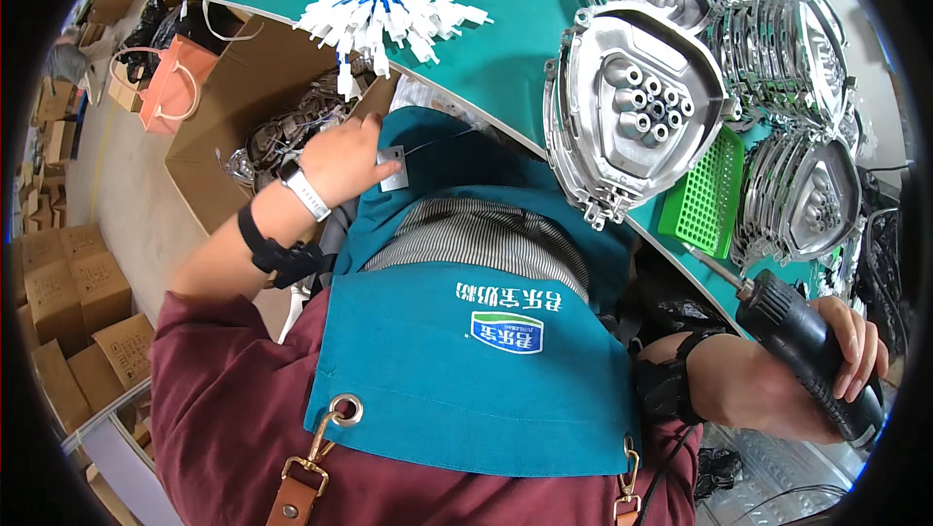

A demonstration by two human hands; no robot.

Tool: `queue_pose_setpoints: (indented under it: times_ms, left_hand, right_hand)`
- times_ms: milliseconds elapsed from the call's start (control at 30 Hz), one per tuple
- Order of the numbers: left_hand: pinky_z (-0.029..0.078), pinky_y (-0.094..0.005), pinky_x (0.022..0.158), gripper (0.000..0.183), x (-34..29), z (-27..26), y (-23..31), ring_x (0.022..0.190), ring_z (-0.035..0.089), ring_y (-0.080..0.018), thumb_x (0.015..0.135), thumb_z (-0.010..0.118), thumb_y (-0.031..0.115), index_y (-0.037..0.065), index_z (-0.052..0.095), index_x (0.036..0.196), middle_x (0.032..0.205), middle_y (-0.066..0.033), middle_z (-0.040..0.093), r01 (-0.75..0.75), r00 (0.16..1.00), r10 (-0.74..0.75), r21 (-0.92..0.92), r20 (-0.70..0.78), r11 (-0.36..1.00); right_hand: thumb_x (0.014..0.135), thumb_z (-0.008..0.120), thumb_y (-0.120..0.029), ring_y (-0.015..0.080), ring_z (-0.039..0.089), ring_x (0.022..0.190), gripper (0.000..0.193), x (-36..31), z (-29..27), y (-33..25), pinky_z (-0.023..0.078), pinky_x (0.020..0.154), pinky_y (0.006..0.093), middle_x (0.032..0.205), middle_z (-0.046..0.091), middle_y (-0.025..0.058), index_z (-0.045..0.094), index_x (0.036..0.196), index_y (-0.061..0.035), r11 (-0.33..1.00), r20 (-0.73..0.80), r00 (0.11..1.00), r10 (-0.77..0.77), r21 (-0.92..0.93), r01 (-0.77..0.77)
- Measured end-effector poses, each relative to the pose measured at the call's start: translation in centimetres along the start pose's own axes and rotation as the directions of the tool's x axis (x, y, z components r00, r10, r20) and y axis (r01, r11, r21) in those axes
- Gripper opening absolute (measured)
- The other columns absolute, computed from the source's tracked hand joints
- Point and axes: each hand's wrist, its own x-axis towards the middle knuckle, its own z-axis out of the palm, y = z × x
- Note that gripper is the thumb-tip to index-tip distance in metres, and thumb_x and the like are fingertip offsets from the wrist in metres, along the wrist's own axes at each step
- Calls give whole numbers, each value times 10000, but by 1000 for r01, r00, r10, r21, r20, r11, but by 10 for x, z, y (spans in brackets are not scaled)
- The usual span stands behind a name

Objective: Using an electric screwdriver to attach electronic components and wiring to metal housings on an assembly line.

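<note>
My left hand [340, 162] is over my lap beside an open cardboard box, its fingers closed on a small flat pale plate [395, 174]. A thin wire runs from the plate toward the table edge. Out to the right, my right hand [847, 346] grips a black electric screwdriver [792, 322], its bit pointing up and left toward the table. Nearest to the bit are a green perforated basket [702, 191] and a stack of silver cast-metal housings [632, 128] at the table's front edge. The top housing shows a cluster of round posts.
More housings [777, 60] stand stacked at the back right of the green table [515, 50]. A bundle of blue-and-white wires with white connectors [389, 21] overhangs the edge. The cardboard box [209, 162] holds metal pieces. An orange bag [170, 89] and cartons [78, 278] stand left.
</note>
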Motion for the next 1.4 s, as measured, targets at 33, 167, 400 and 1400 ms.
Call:
queue_pose_setpoints:
  times_ms: [33, 167, 400, 1400]
  left_hand:
    - [496, -447, 737, 456, 0, 7, -6, 833, 607, -366, 770, 669, 309, 1, 485, 1052, 901, -181, 598, 0, 1000, 0, 3, 1, 1000]
    - [427, -406, 907, 533, -5, 16, -22, 1047, 511, -331, 645, 666, 73, 54, 495, 1149, 1165, -161, 500, -274, 955, 252, -151, -154, 950]
    - [444, -354, 783, 256, 12, 23, -15, 905, 546, -215, 694, 669, 79, 119, 614, 941, 923, -16, 603, -666, 703, 629, 4, -332, 746]
    - [326, -420, 883, 441, 62, -117, 160, 984, 530, -217, 617, 757, 225, 116, 637, 1028, 1009, -18, 579, -710, 482, 443, -41, -756, 703]
  right_hand:
    - [750, 650, -110, 98, 537, 613, 272, 0, 1, 3, 449, 765, 278, 664, 514, -25, 481, 959, -73, 999, 9, 999, 45, -22, -44]
    - [673, 565, -136, 97, 484, 543, 220, 3, 0, 2, 439, 729, 273, 605, 481, -16, 473, 864, -78, 1000, -48, 999, 18, -5, -18]
    - [750, 648, -129, 91, 511, 582, 269, 2, 0, 5, 451, 736, 257, 659, 505, -24, 491, 963, -80, 994, 29, 997, 72, -80, -69]
    - [702, 602, -498, 162, 437, 673, 580, 32, 14, 69, 383, 782, 325, 773, 441, 46, 517, 1022, -23, 960, 280, 959, 47, -277, 34]
